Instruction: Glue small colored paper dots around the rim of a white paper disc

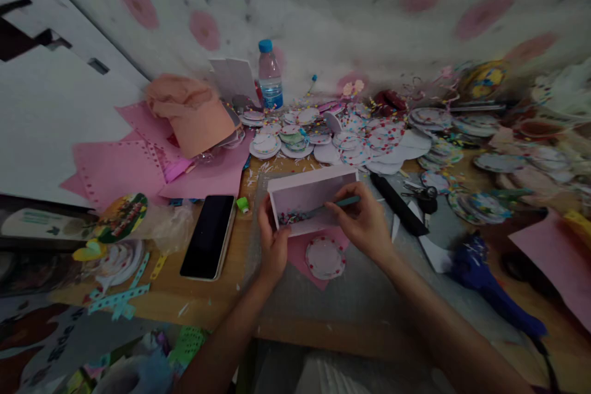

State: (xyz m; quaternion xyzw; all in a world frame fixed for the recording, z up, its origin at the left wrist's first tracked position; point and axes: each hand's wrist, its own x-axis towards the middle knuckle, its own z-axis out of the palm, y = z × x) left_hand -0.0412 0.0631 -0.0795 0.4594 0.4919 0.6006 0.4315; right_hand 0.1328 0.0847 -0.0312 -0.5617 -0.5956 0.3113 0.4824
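My left hand (273,240) is closed on the left end of a shallow white box (314,181), thumb at the near rim. Small multicoloured bits (292,217) lie in the box's left part. My right hand (362,221) pinches a slim teal tool (347,201) whose front end points down into the box towards the bits; its exact kind is unclear. Just below the box, a round white paper disc (325,257) edged with red dots lies on a pink paper piece (295,255). Both rest on a grey cutting mat (369,301).
Many decorated paper discs (351,148) are piled behind the box. A phone (209,237) and green clip-like piece (242,204) lie left. To the right are a black-handled cutter (398,204), keys (427,200) and a blue glue gun (494,286). A water bottle (270,77) stands behind.
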